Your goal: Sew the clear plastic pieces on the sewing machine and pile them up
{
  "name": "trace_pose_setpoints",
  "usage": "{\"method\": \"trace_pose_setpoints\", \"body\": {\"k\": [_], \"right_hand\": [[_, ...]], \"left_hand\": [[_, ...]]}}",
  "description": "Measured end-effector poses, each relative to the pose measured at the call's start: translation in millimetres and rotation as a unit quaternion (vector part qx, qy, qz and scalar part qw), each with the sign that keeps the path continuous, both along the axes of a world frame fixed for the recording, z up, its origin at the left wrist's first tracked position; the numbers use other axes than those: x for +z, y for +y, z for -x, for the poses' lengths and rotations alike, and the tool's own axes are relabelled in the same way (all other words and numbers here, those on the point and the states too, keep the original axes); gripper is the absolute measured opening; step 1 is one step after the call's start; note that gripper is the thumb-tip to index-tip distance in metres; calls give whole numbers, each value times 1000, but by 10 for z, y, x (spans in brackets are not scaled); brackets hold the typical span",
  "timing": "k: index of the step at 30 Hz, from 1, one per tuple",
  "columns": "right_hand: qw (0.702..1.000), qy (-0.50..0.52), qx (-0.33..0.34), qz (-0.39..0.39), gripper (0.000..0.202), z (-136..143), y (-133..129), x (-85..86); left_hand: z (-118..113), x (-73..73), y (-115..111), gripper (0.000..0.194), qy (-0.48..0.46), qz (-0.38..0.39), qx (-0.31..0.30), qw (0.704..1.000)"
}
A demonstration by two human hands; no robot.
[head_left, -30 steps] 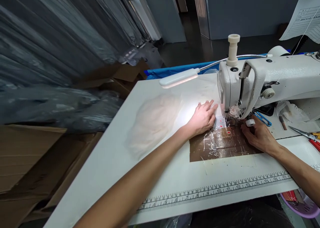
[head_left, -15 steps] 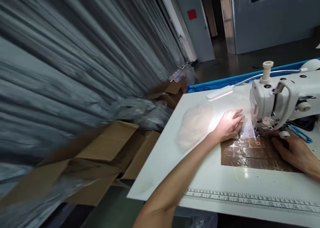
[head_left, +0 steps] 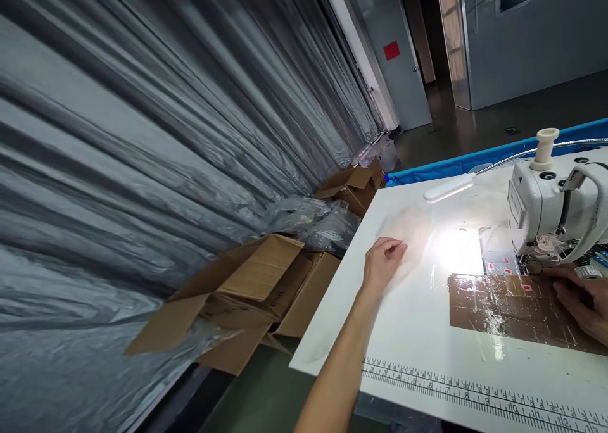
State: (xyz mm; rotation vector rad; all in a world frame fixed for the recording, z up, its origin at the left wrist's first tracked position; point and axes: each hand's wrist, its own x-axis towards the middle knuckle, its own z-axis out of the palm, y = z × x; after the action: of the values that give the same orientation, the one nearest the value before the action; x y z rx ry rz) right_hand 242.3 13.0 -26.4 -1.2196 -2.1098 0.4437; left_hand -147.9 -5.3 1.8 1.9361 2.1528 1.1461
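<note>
My left hand (head_left: 384, 265) is over the left part of the white table, its fingers curled and thumb pressed to them; what they hold, if anything, is too small to make out. On the right, my right hand (head_left: 582, 297) is beside the needle area of the white sewing machine (head_left: 536, 199), fingers bent above a brown, shiny taped sheet (head_left: 496, 306). Whether those fingers grip anything is hidden. A metal plate with red marks (head_left: 498, 263) lies just left of the presser foot. A white lamp (head_left: 449, 188) lights the table brightly.
A printed ruler (head_left: 465, 392) runs along the front edge of the white table (head_left: 332, 332). Open cardboard boxes (head_left: 261, 275) and clear plastic (head_left: 313, 221) stand to the left, below a silvery curtain (head_left: 166, 135). Blue cloth (head_left: 437, 164) borders the table's back.
My left hand has moved left, away from the sewing machine, and its fingers have curled. My right hand stays by the needle. The camera view has swung left.
</note>
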Motion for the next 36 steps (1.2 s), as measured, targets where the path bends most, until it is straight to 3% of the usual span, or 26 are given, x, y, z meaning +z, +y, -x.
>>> {"method": "trace_pose_setpoints", "body": {"k": [5,8,11,15,17,19,21,24,26,32,36], "right_hand": [[998,-60,11,-24,47,-21,8,34],[996,-73,25,-33,40,-42,9,38],[994,-98,30,-39,39,-51,5,-2],[990,-120,23,-63,39,-42,-21,-23],[990,-120,30,-68,38,-30,-44,29],[990,-117,54,-55,36,-11,-67,112],[991,-115,60,-39,35,10,-89,194],[991,-116,67,-30,37,35,-116,269],[990,-114,73,-28,38,42,-128,288],[992,-100,79,-19,36,37,-131,306],[994,-59,90,10,39,53,-144,348]], "left_hand": [[-82,50,-56,18,21,-34,10,999],[-261,132,-124,15,75,-81,-13,994],[-648,164,-217,18,156,-142,-151,966],[-1264,113,-378,18,165,-132,-360,909],[-1442,93,-436,24,164,-123,-448,870],[-1481,84,-447,32,142,-125,-490,851],[-1415,72,-407,29,102,-124,-437,885],[-1251,33,-306,19,70,-76,-257,961],[-1167,-7,-254,18,79,-32,-198,976],[-1102,-90,-218,11,68,-24,-214,974],[-1215,-8,-290,11,31,-75,-248,965]]}}
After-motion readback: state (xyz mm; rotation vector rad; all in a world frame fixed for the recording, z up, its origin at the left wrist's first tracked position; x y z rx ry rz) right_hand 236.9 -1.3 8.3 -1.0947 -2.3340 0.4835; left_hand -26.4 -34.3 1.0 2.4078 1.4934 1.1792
